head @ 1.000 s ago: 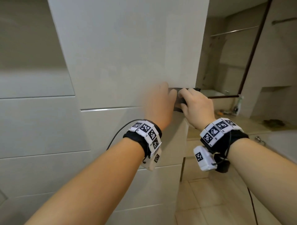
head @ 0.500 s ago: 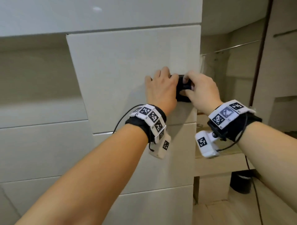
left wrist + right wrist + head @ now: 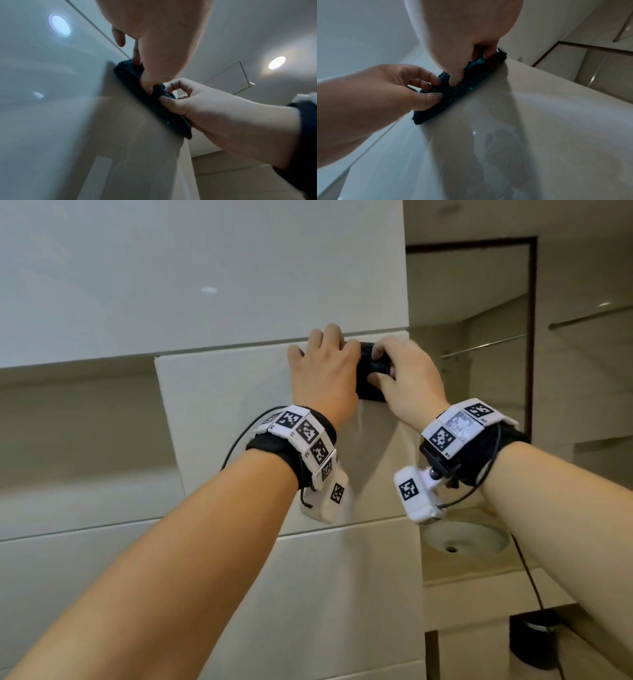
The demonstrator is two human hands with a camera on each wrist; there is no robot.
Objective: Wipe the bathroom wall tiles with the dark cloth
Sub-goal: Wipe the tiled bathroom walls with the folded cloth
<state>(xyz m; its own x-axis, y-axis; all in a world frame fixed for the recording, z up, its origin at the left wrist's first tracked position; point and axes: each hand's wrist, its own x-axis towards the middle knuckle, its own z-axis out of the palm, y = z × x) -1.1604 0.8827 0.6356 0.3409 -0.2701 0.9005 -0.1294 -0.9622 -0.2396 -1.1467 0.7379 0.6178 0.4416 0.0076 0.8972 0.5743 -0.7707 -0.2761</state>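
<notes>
Pinching the dark cloth (image 3: 371,371) w/ both hands, L hand (image 3: 323,374) and R hand (image 3: 409,378), fingers curled into it. Cloth's moved up the wall tile (image 3: 239,419) vs. a sec ago, now just under the grout line, so wiping's progressing upward. It sits flat on the tile between my hands, near the corner edge.

Bare forearms; black wristbands (image 3: 291,453) with white fiducial-tag blocks, white camera modules (image 3: 416,496), thin black cables.
</notes>
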